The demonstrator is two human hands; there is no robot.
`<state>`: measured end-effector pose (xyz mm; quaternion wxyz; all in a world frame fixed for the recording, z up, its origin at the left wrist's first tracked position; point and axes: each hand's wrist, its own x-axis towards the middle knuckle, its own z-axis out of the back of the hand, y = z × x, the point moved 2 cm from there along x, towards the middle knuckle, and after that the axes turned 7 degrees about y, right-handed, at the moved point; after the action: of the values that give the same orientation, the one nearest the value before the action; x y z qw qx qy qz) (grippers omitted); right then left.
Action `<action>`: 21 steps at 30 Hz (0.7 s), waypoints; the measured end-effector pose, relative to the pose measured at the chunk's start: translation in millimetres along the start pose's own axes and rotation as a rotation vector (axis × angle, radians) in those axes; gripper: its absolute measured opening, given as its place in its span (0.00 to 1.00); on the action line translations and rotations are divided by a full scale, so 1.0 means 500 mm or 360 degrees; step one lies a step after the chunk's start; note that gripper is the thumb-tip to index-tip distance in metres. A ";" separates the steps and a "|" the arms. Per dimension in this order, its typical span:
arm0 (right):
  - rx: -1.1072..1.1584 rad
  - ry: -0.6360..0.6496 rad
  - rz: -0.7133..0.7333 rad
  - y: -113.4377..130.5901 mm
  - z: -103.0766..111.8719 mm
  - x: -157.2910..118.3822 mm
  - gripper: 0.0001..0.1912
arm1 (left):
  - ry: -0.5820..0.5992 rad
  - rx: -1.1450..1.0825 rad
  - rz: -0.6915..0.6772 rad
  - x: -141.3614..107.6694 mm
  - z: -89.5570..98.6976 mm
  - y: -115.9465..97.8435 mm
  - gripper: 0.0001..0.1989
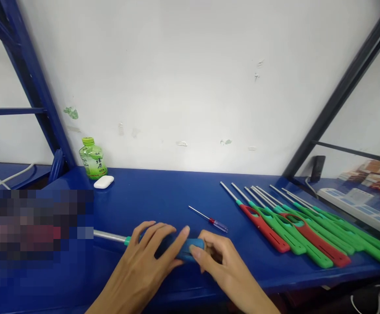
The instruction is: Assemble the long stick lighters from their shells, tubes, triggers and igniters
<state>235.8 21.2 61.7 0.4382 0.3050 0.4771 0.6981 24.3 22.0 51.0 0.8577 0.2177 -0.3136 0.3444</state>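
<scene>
A long-nosed gas lighter with a blue handle (187, 250) lies level just above or on the blue table, its metal tube pointing left. My left hand (150, 257) is wrapped over the middle of the handle, covering much of it. At the handle's right end, my right hand (219, 257) grips with thumb and bent fingers; the fingertips behind it are hidden. Beyond the hands lies a small screwdriver (218, 225) with a clear and red handle, its shaft pointing up and left.
To the right, several green lighters (320, 257) and red lighters (271, 233) lie side by side. A green tea bottle (93, 161) and a white case (104, 182) stand at the back left. Blue shelf posts (42, 87) flank the blue table (144, 192). The left side is pixelated.
</scene>
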 end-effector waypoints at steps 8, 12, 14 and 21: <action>-0.0225 -0.0218 -0.0105 -0.022 0.026 -0.042 0.28 | 0.0085 0.0075 0.0199 -0.014 -0.005 0.021 0.21; -0.0125 -0.0005 -0.0046 -0.024 0.007 -0.036 0.20 | 0.0018 -0.0015 0.0229 -0.015 0.004 0.015 0.20; -0.0023 0.0044 0.0003 -0.023 0.002 -0.032 0.21 | 0.0015 -0.0050 0.0229 -0.016 0.008 0.013 0.20; -0.0342 -0.0214 0.0126 -0.016 0.031 -0.054 0.18 | 0.0006 -0.0079 0.0244 -0.014 0.006 0.022 0.20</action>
<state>263.2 4.6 59.6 0.4715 0.3209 0.3568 0.7399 11.2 24.4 50.0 0.8344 0.1711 -0.3363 0.4017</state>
